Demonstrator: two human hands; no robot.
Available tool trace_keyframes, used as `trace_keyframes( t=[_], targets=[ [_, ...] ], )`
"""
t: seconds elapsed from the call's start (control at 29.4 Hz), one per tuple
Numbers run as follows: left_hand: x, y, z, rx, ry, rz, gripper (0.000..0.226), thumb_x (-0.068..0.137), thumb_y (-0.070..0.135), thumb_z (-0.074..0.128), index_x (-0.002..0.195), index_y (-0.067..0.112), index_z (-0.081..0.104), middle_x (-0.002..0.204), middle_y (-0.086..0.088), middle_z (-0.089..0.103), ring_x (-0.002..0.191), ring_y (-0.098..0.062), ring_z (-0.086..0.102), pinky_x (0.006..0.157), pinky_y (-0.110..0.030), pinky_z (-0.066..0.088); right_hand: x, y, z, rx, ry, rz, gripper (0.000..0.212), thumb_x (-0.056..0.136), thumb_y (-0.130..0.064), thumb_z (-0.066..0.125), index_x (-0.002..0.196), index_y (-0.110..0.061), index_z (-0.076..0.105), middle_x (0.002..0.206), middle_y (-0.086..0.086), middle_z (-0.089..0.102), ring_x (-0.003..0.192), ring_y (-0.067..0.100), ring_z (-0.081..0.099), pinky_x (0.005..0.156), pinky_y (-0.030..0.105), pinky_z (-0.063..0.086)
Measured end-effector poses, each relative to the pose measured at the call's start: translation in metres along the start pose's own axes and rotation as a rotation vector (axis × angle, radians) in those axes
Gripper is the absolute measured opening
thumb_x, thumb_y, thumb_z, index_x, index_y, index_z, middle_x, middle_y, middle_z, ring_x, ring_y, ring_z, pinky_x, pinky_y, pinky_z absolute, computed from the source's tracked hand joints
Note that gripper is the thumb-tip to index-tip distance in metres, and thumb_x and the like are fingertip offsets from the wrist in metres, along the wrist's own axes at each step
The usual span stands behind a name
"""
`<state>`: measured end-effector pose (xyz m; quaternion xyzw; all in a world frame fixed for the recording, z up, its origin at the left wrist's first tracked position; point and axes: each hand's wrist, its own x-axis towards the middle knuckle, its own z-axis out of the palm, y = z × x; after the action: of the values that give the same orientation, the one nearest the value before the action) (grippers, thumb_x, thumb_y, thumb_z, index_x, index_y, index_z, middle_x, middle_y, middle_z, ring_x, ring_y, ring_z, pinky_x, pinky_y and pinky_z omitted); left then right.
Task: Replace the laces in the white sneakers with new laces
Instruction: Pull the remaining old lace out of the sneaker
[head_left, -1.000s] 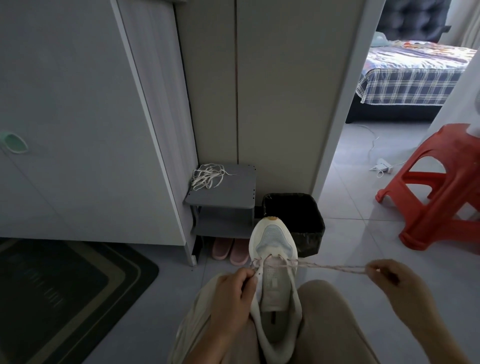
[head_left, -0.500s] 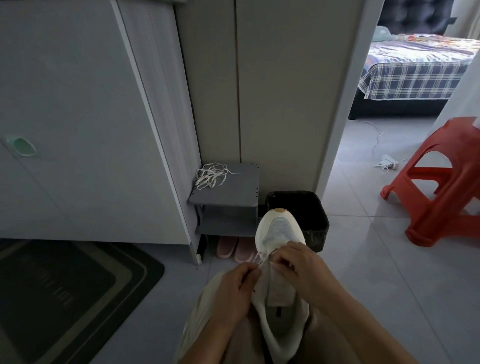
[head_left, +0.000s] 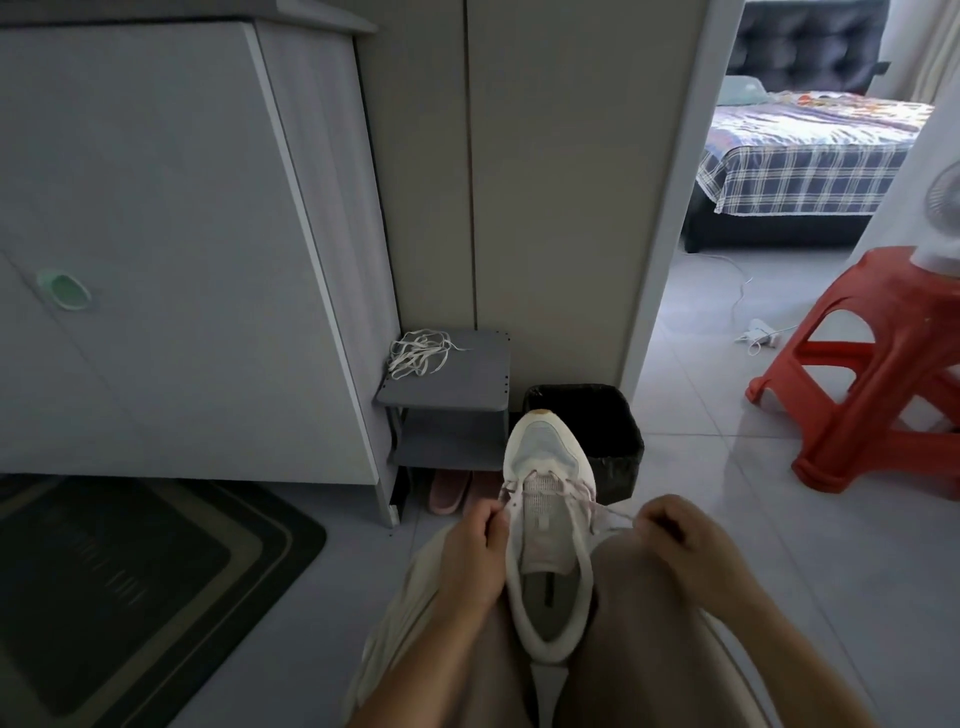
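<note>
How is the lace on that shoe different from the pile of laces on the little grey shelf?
The shoe lace is threaded through the front holes of the sneaker; the pile lies loose and tangled on the shelf. The left hand and right hand pinch the shoe lace; nothing touches the pile. The shoe lace looks faintly pink, the pile whiter. Both are pale.

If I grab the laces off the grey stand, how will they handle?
Those laces lie in a loose tangle, so they'd probably flop and trail. They look thin and flat, likely very light. Loops may snag together.
</note>
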<state>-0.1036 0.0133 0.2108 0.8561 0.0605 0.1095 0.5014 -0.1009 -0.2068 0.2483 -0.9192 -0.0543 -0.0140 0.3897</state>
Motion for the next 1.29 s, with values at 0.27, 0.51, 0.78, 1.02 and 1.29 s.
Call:
trace_keyframes(
  t=[0.27,0.51,0.78,1.02,1.29],
  targets=[
    [-0.016,-0.004,-0.006,-0.02,-0.061,0.048,0.013,0.096,0.021,0.046,0.095,0.014,0.057,0.079,0.008,0.057,0.073,0.001,0.052,0.063,-0.009,0.038,0.002,-0.061,0.044,-0.484,0.166,-0.361,0.034,0.086,-0.033,0.059,0.116,-0.018,0.057,0.115,0.002,0.053,0.105,0.022,0.049,0.091,0.034,0.041],
    [-0.024,0.0,-0.009,-0.03,0.006,0.09,0.017,0.094,0.02,0.05,0.092,0.008,0.062,0.075,0.01,0.057,0.07,0.002,0.052,0.061,-0.009,0.038,0.009,-0.072,0.062,-0.646,0.025,-0.334,0.025,0.094,-0.025,0.042,0.113,-0.014,0.054,0.11,0.001,0.054,0.106,0.021,0.051,0.086,0.033,0.043],
    [-0.025,-0.005,-0.001,0.035,-0.027,0.077,0.013,0.096,0.02,0.048,0.085,0.016,0.053,0.07,0.013,0.053,0.067,0.001,0.05,0.06,-0.013,0.035,-0.001,-0.067,0.041,-0.577,-0.151,-0.481,0.022,0.094,-0.023,0.042,0.108,-0.013,0.056,0.105,-0.003,0.057,0.096,0.017,0.059,0.078,0.034,0.051],
    [-0.023,-0.004,0.001,-0.02,0.009,0.127,0.028,0.093,0.011,0.051,0.071,0.029,0.046,0.064,0.009,0.052,0.065,0.001,0.053,0.056,-0.01,0.037,-0.015,-0.039,0.003,-0.129,-0.086,-0.305,0.014,0.089,-0.015,0.056,0.077,-0.021,0.056,0.074,-0.013,0.053,0.071,0.002,0.052,0.06,0.012,0.036],
    [-0.003,0.012,-0.004,-0.068,0.052,0.214,0.014,0.086,0.024,0.063,0.095,0.028,0.054,0.088,0.011,0.057,0.081,-0.003,0.056,0.069,-0.012,0.045,0.018,-0.041,0.02,-0.021,0.108,0.188,0.027,0.086,-0.039,0.058,0.103,-0.019,0.051,0.092,-0.001,0.061,0.078,0.015,0.057,0.072,0.034,0.047]
  ],
)
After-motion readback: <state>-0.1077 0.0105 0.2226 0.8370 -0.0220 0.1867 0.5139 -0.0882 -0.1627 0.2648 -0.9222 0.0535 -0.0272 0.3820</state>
